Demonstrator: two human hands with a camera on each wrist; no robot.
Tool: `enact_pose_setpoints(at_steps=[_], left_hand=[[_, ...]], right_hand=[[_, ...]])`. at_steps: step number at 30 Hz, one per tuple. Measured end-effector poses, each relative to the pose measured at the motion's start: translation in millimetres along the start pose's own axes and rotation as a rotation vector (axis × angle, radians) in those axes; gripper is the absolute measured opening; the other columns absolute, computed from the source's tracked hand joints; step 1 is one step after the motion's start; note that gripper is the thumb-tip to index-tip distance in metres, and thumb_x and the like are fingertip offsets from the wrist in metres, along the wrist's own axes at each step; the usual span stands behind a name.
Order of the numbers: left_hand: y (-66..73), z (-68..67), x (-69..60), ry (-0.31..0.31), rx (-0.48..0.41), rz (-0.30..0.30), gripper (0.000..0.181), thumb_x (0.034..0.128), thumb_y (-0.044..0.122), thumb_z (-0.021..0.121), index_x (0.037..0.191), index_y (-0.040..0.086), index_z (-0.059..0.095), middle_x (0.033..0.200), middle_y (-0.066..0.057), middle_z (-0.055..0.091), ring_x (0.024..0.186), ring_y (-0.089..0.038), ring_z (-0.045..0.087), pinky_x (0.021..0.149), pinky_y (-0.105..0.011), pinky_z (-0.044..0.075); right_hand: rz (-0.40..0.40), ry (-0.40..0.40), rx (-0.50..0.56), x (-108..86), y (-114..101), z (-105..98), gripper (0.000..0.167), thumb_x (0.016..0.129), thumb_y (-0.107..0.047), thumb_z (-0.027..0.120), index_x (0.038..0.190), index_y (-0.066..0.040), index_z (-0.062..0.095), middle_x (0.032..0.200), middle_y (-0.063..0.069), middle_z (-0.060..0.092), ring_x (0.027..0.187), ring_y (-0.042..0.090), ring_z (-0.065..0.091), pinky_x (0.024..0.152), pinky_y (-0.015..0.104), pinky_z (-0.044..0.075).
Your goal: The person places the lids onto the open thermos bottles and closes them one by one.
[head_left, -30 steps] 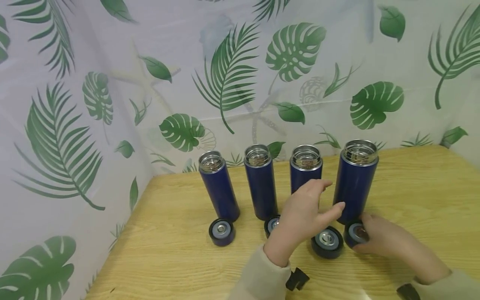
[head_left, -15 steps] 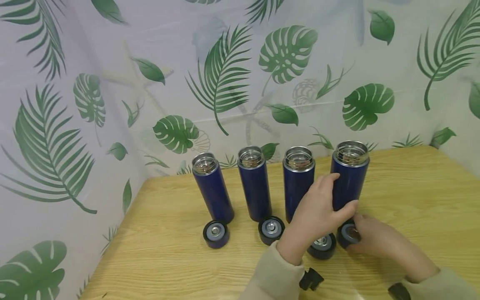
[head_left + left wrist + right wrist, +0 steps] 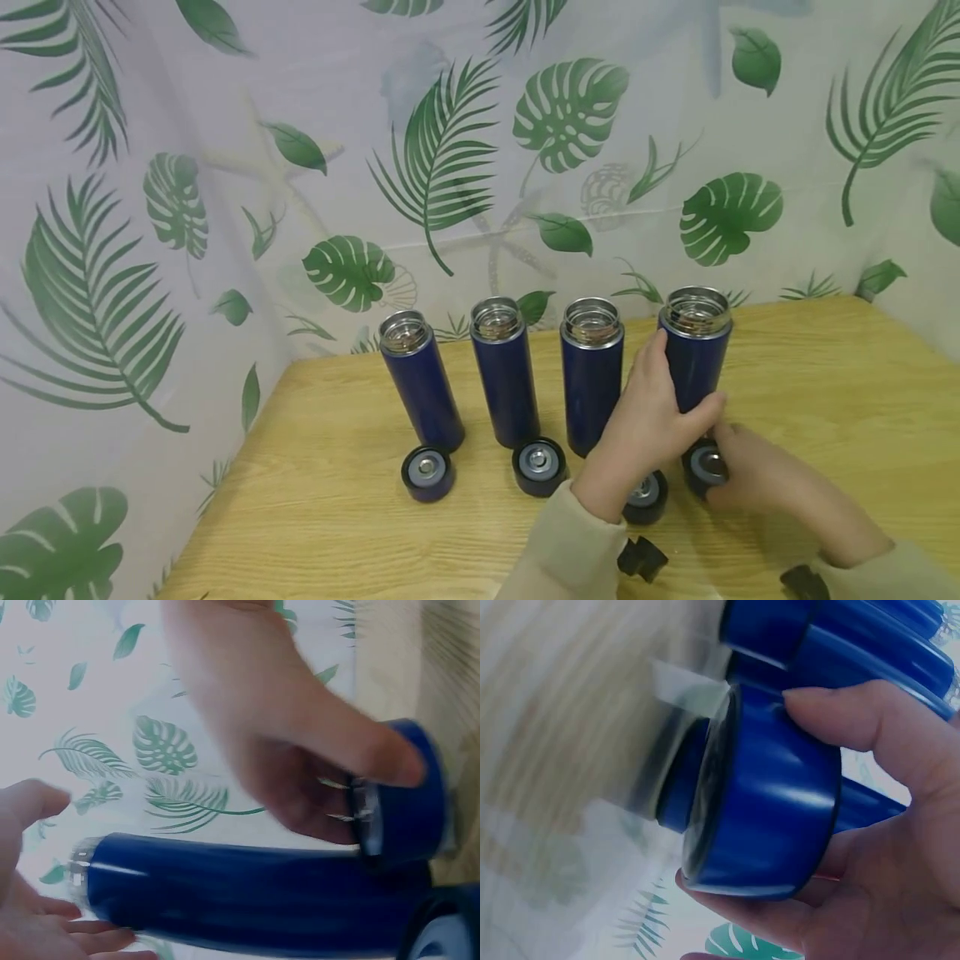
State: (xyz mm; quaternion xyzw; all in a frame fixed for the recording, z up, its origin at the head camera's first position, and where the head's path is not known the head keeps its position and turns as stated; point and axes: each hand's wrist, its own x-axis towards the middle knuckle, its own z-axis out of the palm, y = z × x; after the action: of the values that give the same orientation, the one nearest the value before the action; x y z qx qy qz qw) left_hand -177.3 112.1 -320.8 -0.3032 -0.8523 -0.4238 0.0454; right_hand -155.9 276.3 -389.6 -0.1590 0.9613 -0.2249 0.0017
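Rightmost of the blue bottles is an uncapped one (image 3: 693, 358), upright with a silver threaded neck. My left hand (image 3: 648, 417) is at its left side, fingers extended; in the left wrist view that hand (image 3: 30, 915) has its thumb apart from the bottle (image 3: 240, 892), and whether its fingers touch is unclear. My right hand (image 3: 772, 479) grips a dark blue cap (image 3: 703, 473) by the bottle's base, inner side showing. In the right wrist view, thumb and fingers of the right hand (image 3: 907, 825) hold the cap (image 3: 780, 795) by its side.
Three more open blue bottles (image 3: 592, 383) (image 3: 505, 383) (image 3: 423, 383) stand in a row to the left. In front lie caps (image 3: 427, 471) (image 3: 539, 467) (image 3: 647, 500), undersides up, the last partly behind my left wrist. A leaf-patterned cloth (image 3: 450, 275) hangs behind the wooden table (image 3: 337, 542).
My left hand has moved right, from in front of the third bottle to the side of the rightmost one. The right hand keeps its grip on the cap. The head view has shifted slightly.
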Motion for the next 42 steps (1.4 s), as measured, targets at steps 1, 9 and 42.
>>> enact_pose_setpoints(at_steps=[1, 9, 42], left_hand=[[-1.4, 1.6, 1.9, 0.035, -0.018, 0.01, 0.074, 0.0856, 0.036, 0.055, 0.14, 0.008, 0.013, 0.14, -0.006, 0.024, 0.122, -0.013, 0.031, 0.094, -0.026, 0.034], [-13.9, 15.6, 16.4, 0.196, -0.194, 0.007, 0.07, 0.0829, 0.03, 0.061, 0.136, 0.007, 0.023, 0.132, -0.004, 0.033, 0.118, -0.012, 0.036, 0.092, -0.028, 0.035], [-28.3, 33.4, 38.9, 0.113, -0.274, -0.122, 0.077, 0.0756, 0.029, 0.071, 0.135, 0.012, 0.025, 0.131, -0.001, 0.039, 0.118, -0.01, 0.037, 0.094, -0.03, 0.034]], right_hand=[[0.014, 0.001, -0.002, 0.2, 0, -3, 0.072, 0.049, -0.01, 0.072, 0.105, 0.02, 0.039, 0.087, 0.023, 0.052, 0.078, 0.029, 0.051, 0.064, 0.04, 0.043], [0.107, 0.02, 0.017, -1.9, -2, -20, 0.069, 0.053, -0.016, 0.074, 0.102, 0.018, 0.042, 0.086, 0.023, 0.046, 0.074, 0.027, 0.048, 0.061, 0.039, 0.043], [0.261, 0.382, 0.169, -22.7, -17, -110, 0.085, 0.073, -0.029, 0.073, 0.126, 0.016, 0.024, 0.113, 0.035, 0.036, 0.096, 0.049, 0.039, 0.067, 0.054, 0.037]])
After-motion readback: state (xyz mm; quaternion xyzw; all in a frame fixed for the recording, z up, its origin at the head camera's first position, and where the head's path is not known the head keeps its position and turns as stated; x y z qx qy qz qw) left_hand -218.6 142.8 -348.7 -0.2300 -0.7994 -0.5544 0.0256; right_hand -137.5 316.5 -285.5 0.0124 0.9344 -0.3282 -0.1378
